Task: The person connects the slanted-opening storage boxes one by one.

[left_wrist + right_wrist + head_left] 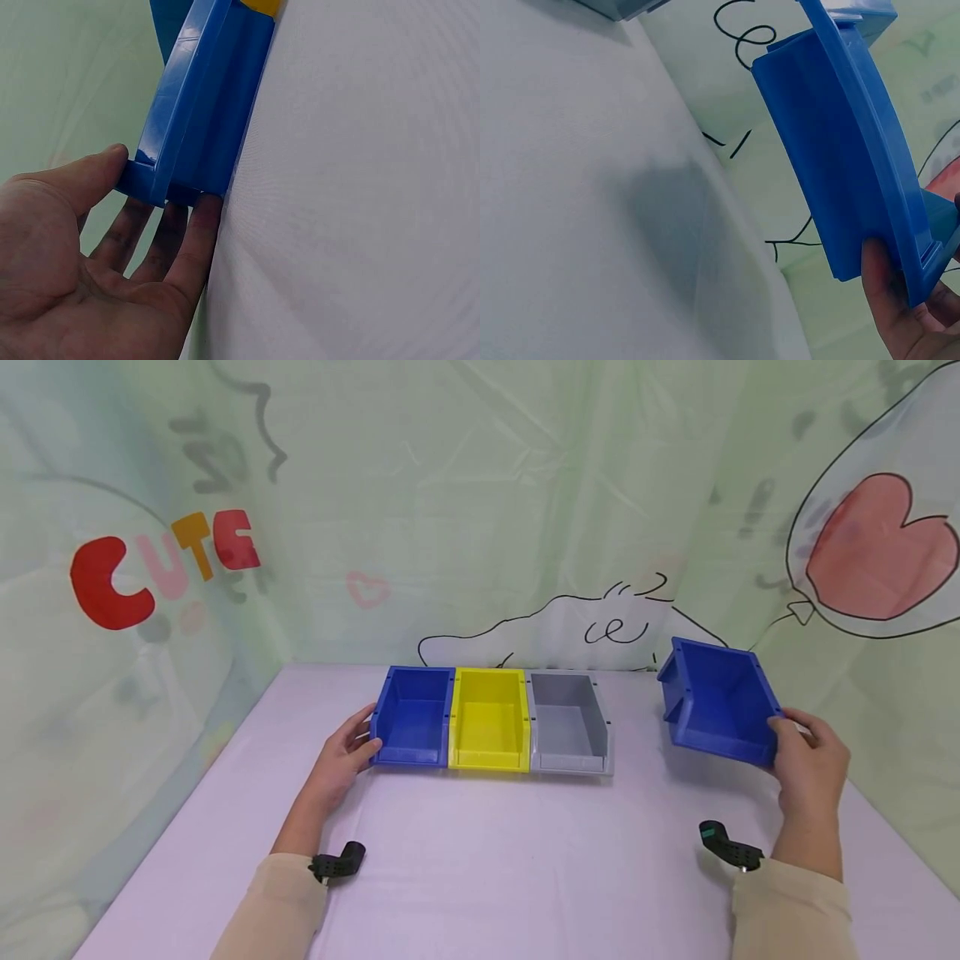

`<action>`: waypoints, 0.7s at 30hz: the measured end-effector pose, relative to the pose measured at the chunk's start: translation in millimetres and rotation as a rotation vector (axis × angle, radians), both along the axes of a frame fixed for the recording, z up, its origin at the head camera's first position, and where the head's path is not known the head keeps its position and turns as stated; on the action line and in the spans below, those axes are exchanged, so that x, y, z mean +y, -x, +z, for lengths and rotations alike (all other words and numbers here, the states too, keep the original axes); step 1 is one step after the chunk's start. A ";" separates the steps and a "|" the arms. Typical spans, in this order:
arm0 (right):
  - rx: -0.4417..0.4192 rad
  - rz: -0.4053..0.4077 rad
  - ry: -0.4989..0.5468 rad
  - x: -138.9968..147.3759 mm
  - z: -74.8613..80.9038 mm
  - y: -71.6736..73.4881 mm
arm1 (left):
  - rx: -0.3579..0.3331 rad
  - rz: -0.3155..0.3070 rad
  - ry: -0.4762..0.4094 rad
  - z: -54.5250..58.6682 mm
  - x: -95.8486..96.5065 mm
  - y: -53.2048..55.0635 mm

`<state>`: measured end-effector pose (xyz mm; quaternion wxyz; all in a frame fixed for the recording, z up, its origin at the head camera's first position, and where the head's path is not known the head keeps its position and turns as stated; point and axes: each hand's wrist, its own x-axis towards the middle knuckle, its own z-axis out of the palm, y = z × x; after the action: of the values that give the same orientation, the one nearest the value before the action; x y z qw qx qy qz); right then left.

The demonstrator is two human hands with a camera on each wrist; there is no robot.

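A row of three open-front plastic bins stands on the table, side by side: a blue bin point(412, 722), a yellow bin point(490, 725) and a grey bin point(566, 727). At the row's left end my left hand point(339, 770) grips the blue bin's front left corner, thumb inside the wall and fingers point(196, 247) along its outer side. Off to the right, a second blue bin point(723, 702) is raised over the table and tilted. My right hand point(813, 768) holds it by its right front corner, with one finger under its base in the right wrist view.
A pale cloth covers the table point(525, 860). Behind it and at both sides hangs a light green curtain point(480, 527) with printed drawings. The raised bin casts a shadow point(667, 225) on the cloth. A gap separates it from the grey bin.
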<state>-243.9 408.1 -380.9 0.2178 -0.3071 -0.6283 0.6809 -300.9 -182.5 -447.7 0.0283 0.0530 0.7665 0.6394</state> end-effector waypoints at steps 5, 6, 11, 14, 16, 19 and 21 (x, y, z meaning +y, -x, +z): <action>0.014 -0.007 0.016 1.1 4.9 0.4 | 0.002 -0.001 -0.006 -2.3 -0.8 2.0; 0.015 -0.009 0.020 1.5 5.5 0.7 | 0.001 -0.001 -0.007 -2.5 -1.0 2.3; 0.009 -0.002 0.014 0.2 9.3 1.2 | -0.001 0.001 -0.006 -2.6 -1.4 2.6; -0.013 0.002 -0.005 -1.5 12.1 1.6 | 0.000 0.001 -0.005 -2.8 -1.6 2.6; -0.025 0.005 -0.018 -3.3 14.1 2.1 | 0.002 0.001 -0.007 -2.8 -1.6 2.7; -0.035 0.015 -0.037 -6.3 16.3 2.7 | 0.003 0.001 -0.015 -3.0 -1.6 2.9; -0.030 0.022 -0.040 -8.4 17.3 3.0 | 0.004 0.000 -0.011 -3.1 -1.6 3.0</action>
<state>-246.9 399.6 -363.6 0.2070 -0.3057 -0.6484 0.6658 -303.8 -184.1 -450.7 0.0264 0.0545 0.7630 0.6436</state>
